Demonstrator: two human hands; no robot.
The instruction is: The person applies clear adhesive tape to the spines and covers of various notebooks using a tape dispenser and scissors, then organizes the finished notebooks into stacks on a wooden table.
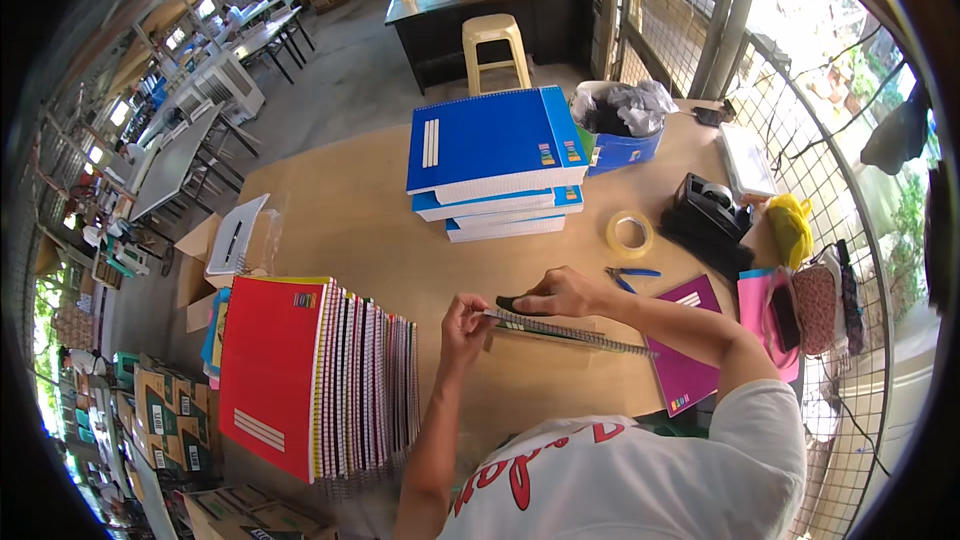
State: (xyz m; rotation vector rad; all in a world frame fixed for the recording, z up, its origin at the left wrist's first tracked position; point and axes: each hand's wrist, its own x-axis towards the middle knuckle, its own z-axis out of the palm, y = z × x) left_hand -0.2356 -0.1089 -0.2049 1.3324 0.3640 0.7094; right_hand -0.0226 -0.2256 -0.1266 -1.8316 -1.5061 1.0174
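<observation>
In front of my chest a spiral notebook is held nearly edge-on, its wire coil facing up and slanting down to the right. My left hand pinches its left end. My right hand is closed over its far side near that end, where a dark green part shows beneath the fingers; some fingertips are hidden. Right of the coil lies a purple notebook, partly under my right arm. Blue-handled pliers rest just beyond that forearm, near a roll of clear tape.
Blue notebooks are stacked at the far middle of the table. A long row of spiral notebooks with a red front one occupies the left. A blue box, a black tape dispenser and a yellow bag line the right.
</observation>
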